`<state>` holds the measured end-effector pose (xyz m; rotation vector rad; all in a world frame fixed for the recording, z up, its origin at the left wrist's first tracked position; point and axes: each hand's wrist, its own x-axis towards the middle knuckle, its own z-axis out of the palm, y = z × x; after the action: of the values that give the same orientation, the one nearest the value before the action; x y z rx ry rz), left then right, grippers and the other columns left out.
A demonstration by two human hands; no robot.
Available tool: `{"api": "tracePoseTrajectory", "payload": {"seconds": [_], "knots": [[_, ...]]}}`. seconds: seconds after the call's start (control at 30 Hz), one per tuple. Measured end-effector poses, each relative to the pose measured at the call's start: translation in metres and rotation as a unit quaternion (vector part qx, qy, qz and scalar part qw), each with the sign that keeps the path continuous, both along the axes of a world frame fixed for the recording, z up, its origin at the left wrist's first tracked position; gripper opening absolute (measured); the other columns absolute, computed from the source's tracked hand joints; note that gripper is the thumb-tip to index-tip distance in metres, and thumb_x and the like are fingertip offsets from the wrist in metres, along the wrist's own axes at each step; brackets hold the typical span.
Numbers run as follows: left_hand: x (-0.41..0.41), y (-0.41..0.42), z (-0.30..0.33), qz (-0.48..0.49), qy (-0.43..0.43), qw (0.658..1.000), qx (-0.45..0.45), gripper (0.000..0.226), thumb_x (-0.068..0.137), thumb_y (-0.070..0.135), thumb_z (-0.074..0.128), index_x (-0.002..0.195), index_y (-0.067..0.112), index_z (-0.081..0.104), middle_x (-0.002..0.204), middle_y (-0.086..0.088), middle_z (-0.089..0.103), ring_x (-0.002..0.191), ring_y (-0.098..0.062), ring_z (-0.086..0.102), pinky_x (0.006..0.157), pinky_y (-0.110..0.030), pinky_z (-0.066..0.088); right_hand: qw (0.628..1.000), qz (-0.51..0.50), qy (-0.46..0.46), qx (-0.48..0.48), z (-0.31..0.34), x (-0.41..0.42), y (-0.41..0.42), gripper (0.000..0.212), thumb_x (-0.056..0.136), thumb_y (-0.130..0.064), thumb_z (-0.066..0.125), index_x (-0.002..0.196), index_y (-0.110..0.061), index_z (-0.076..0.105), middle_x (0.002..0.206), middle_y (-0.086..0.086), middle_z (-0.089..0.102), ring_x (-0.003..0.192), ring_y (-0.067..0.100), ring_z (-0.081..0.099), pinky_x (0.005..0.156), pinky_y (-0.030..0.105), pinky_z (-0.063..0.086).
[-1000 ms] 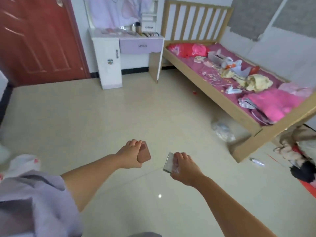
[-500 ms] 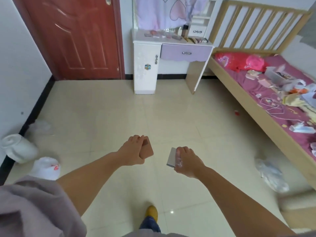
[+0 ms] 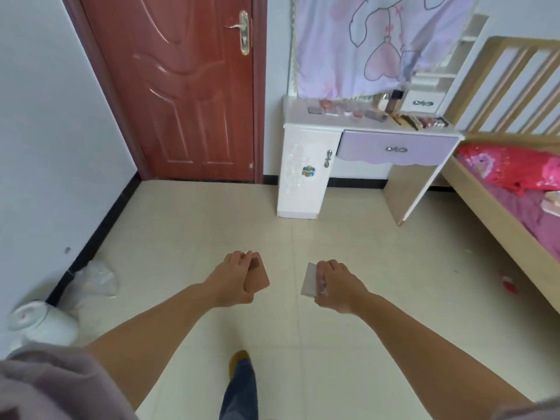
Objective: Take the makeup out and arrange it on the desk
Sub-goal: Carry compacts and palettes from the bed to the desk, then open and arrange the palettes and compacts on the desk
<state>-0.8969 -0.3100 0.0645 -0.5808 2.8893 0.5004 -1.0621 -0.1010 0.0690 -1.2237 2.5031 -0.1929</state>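
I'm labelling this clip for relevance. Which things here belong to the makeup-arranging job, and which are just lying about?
Part of the job:
- left hand gripping a brown compact
- right hand gripping a silver-grey case
- desk
- makeup already on it

Just lying about:
- plastic bag by the wall
- white bin
- small red item on the floor
- bed
- door

Room, seen from above the cream tiled floor [image 3: 188, 225], black skirting along the white walls [image 3: 45, 122]. Red-brown panelled door [image 3: 181, 95], closed, brass handle [image 3: 243, 36]. Right of it, a white dressing table [image 3: 306, 174] with one lilac drawer [image 3: 397, 150]; pale printed cloth [image 3: 381, 43] hangs above it. Wooden bed [image 3: 497, 213] at right, slatted headboard, pink bedding [image 3: 515, 168]. White bin [image 3: 42, 325] and crumpled plastic bag [image 3: 97, 278] by the left wall. Soft daylight.
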Motion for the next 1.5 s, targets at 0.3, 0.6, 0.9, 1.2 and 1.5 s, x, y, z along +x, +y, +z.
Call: {"api": "tracePoseTrajectory", "payload": {"seconds": [0.3, 0.6, 0.9, 1.2, 1.5], "knots": [[-0.22, -0.164, 0.034, -0.029, -0.009, 0.999, 0.011, 0.093, 0.072, 0.037, 0.07, 0.145, 0.017, 0.016, 0.136, -0.005, 0.03, 0.121, -0.023, 0.033, 0.099, -0.034, 0.042, 0.997, -0.071, 0.001, -0.043, 0.021, -0.189, -0.142, 0.043, 0.076, -0.03, 0.064, 0.11, -0.015, 0.043, 0.117, 0.001, 0.047, 0.109, 0.022, 0.044, 0.082, 0.034, 0.047], [-0.453, -0.242, 0.011, -0.047, -0.004, 0.999, 0.014, 0.095, 0.076, 0.037, 0.067, 0.148, 0.01, 0.011, 0.141, -0.007, 0.027, 0.13, -0.024, 0.026, 0.104, -0.031, 0.035, 0.997, -0.068, 0.01, -0.046, 0.003, -0.42, -0.237, 0.038, 0.075, -0.031, 0.06, 0.106, -0.017, 0.042, 0.111, 0.001, 0.047, 0.108, 0.023, 0.044, 0.083, 0.037, 0.048], [-0.628, -0.314, 0.018, 0.004, 0.004, 0.999, 0.05, 0.098, 0.077, 0.036, 0.067, 0.15, 0.012, 0.006, 0.145, -0.007, 0.023, 0.131, -0.023, 0.03, 0.104, -0.03, 0.036, 1.0, -0.015, 0.014, -0.006, 0.029, -0.632, -0.329, 0.047, 0.075, -0.031, 0.064, 0.115, -0.014, 0.044, 0.114, 0.003, 0.047, 0.109, 0.024, 0.044, 0.085, 0.036, 0.046], [-0.764, -0.439, -0.004, -0.024, -0.028, 0.999, 0.023, 0.097, 0.075, 0.039, 0.067, 0.148, 0.01, 0.009, 0.143, -0.009, 0.025, 0.131, -0.025, 0.027, 0.107, -0.037, 0.033, 1.0, 0.001, -0.019, 0.009, 0.0, -0.757, -0.461, 0.049, 0.07, -0.03, 0.072, 0.109, -0.014, 0.046, 0.113, 0.003, 0.048, 0.106, 0.023, 0.044, 0.086, 0.036, 0.046], [-0.854, -0.529, -0.029, -0.101, -0.099, 0.99, 0.015, 0.096, 0.078, 0.04, 0.064, 0.149, 0.009, 0.007, 0.145, -0.012, 0.024, 0.13, -0.028, 0.029, 0.107, -0.034, 0.031, 0.998, -0.013, -0.029, 0.06, -0.03, -0.815, -0.557, 0.039, 0.081, -0.027, 0.064, 0.109, -0.015, 0.042, 0.118, 0.004, 0.048, 0.108, 0.026, 0.045, 0.086, 0.04, 0.046]]}}
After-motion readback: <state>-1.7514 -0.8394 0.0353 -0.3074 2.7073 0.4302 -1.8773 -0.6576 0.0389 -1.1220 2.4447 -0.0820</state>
